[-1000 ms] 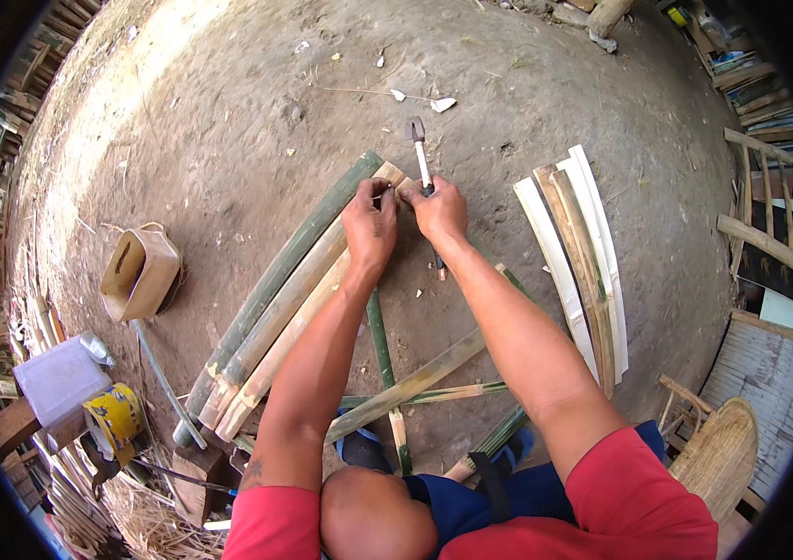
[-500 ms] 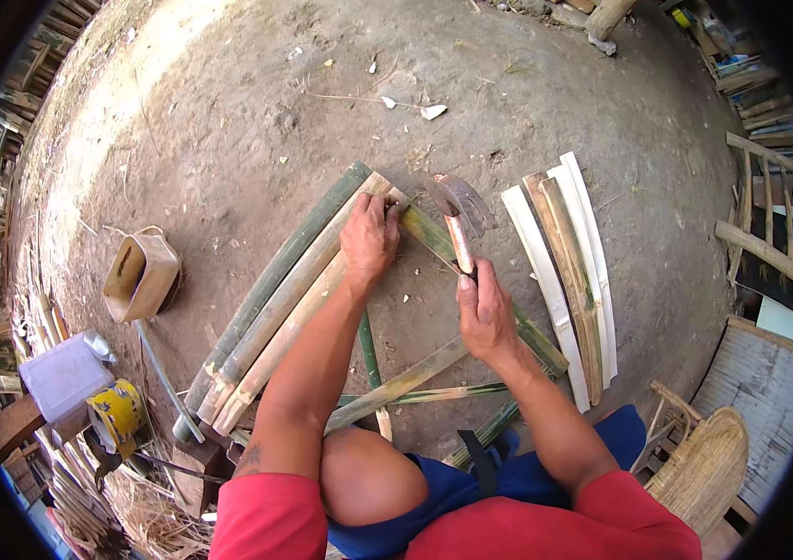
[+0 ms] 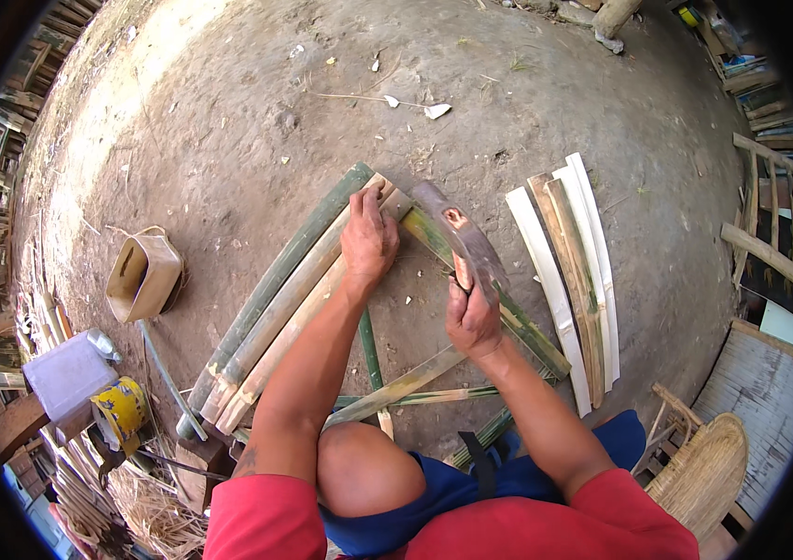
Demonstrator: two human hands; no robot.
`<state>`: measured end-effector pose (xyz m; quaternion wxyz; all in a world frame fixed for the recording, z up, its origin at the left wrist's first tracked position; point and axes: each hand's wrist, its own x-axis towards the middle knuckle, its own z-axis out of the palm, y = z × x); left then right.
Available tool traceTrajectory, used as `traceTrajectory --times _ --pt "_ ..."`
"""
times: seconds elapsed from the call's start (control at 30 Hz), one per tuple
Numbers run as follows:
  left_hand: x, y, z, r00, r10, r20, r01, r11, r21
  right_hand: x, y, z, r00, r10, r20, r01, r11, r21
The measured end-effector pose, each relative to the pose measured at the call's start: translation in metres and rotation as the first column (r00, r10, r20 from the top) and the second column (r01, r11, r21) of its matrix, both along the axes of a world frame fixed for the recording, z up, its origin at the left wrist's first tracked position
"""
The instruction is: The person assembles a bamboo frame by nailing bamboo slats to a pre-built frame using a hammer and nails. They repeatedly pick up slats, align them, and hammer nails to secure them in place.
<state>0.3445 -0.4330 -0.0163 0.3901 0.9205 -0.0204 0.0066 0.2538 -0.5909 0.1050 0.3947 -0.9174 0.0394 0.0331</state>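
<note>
Dirt yard floor (image 3: 228,121), left hand (image 3: 368,238) flat on bamboo slats (image 3: 284,308), right hand (image 3: 471,317) fingers closed around blade (image 3: 462,238).

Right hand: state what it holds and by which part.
The right hand grips a broad dark chopping blade by its handle end, its blade over the bamboo strips.

I wear a red short-sleeved shirt (image 3: 508,537); its sleeves end above my elbows, so both forearms are bare. My shorts (image 3: 471,485) are blue, with a dark strap (image 3: 480,462) across them, perhaps a belt or a bag strap. One knee (image 3: 368,467) is bare. My left hand (image 3: 368,238) and right hand (image 3: 473,317) are bare, without gloves. A dark mark, maybe a tattoo (image 3: 249,459), sits near my left elbow.
</note>
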Motion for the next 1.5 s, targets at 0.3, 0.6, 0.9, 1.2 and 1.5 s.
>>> traceTrajectory --times 0.3,0.6,0.9,1.2,1.5 --pt "0.000 0.003 -0.003 1.000 -0.029 0.003 0.029 0.999 0.023 -0.003 -0.011 -0.023 0.792 0.182 0.583 -0.119 0.982 -0.144" --pt "-0.002 0.006 -0.005 0.999 -0.039 -0.008 0.039 0.999 0.002 -0.002 -0.005 -0.040 0.999 0.018 -0.039 -0.021 0.997 -0.069" --pt "-0.001 0.013 0.005 0.988 0.037 0.148 0.007 0.959 -0.285 -0.039 0.004 -0.030 0.998 -0.042 -0.041 0.041 0.999 -0.006" --pt "-0.236 0.194 0.043 0.884 0.441 0.154 -0.403 0.887 -0.224 -0.130 0.098 -0.023 0.886 0.419 -0.198 -0.382 0.903 0.197" --pt "-0.499 0.363 0.063 0.531 0.831 -0.169 -0.795 0.557 0.241 -0.192 0.180 -0.020 0.588 0.773 -0.239 -0.736 0.634 0.238"
